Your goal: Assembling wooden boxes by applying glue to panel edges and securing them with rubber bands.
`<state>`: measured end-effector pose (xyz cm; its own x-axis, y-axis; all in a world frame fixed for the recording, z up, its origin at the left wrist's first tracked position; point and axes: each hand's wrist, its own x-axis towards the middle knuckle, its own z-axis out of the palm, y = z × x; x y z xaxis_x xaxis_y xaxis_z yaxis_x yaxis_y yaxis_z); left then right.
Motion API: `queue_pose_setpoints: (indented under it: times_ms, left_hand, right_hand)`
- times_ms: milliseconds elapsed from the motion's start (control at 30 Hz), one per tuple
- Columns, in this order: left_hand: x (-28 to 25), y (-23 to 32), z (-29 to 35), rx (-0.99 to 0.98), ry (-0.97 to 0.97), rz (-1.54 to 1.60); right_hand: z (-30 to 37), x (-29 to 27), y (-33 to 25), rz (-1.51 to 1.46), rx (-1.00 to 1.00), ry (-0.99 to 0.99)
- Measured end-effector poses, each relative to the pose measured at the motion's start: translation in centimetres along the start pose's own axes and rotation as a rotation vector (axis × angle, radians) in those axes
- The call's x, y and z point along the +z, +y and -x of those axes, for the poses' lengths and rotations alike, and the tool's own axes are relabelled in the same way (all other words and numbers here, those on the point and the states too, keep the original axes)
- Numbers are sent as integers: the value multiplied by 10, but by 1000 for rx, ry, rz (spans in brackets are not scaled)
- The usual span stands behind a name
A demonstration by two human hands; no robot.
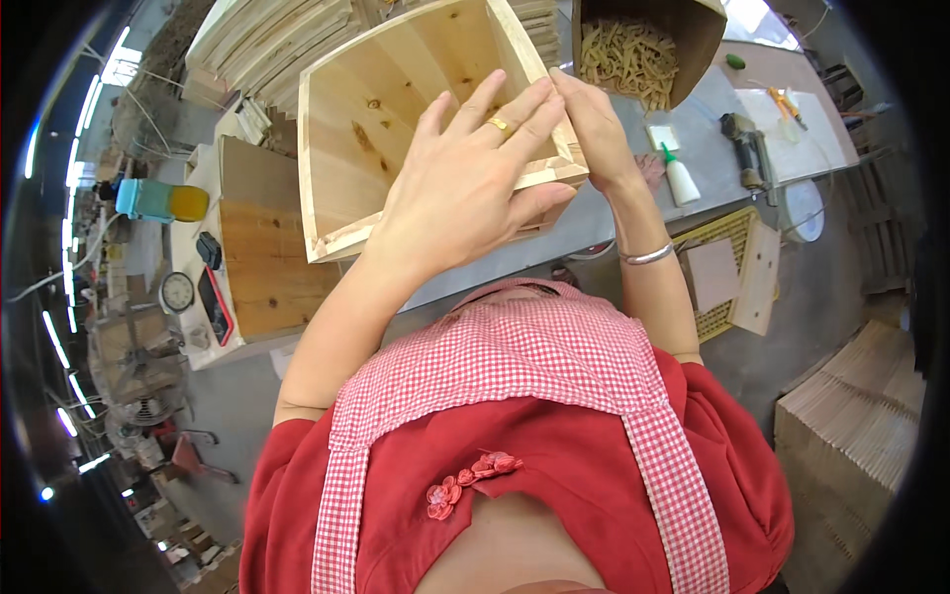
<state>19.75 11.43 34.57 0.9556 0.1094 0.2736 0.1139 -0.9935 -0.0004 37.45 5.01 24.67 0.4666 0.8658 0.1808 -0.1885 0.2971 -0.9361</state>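
Observation:
A pale wooden box (381, 119), open at its top and showing knots in its boards, is tilted toward me on the grey worktable (465, 267). My left hand (465, 163) lies across its near right corner, fingers stretched and apart, a gold ring on one of them. Its thumb rests at the near rim, and its fingertips reach toward the right rim. Against the outside of the right wall is my right hand (599, 129), its fingers bent round the rim close to my left fingertips. Part of the corner is hidden under my left hand.
Stacked wooden boards (267, 45) stand behind the box. At right are a carton of wood strips (633, 59), a white glue bottle (681, 180), a power tool (742, 148) and a yellow crate (708, 322). A wooden panel (262, 267) and a jar (163, 201) sit left.

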Motion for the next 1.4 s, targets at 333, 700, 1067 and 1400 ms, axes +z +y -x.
queue_pose_setpoints:
  times_ms: [333, 700, 1067, 1400]
  left_hand:
    - [-5, 3, -8, -73, -89, -39]
    - [-11, 1, -9, -110, -136, 132]
    - [35, -125, -107, -429, -49, 83]
    - [-15, -244, -2, -1151, 350, 627]
  right_hand:
    - [32, -4, -27, 239, -241, 102]
    - [-29, -10, -12, 347, -188, -20]
    - [-115, -11, -9, 314, -114, -3]
    - [-136, -13, -62, 1131, -420, -195]
